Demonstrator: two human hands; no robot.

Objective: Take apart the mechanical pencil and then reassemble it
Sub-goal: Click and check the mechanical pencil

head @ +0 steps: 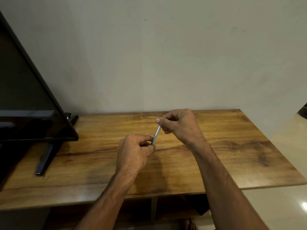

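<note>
A slim silver mechanical pencil (156, 133) is held slanted above the middle of the wooden table (232, 146). My left hand (134, 152) pinches its lower end, where a bit of blue and green shows between the fingertips. My right hand (181, 125) grips the upper end between thumb and fingers, thumb pointing left. Both ends of the pencil are hidden inside my fingers. No loose pencil parts show on the table.
A black flat screen (28, 97) stands on the table's left part, with its black stand leg (45, 159) reaching toward the front edge. A plain wall rises behind the table. Pale floor lies to the right, and a shelf opening shows under the tabletop.
</note>
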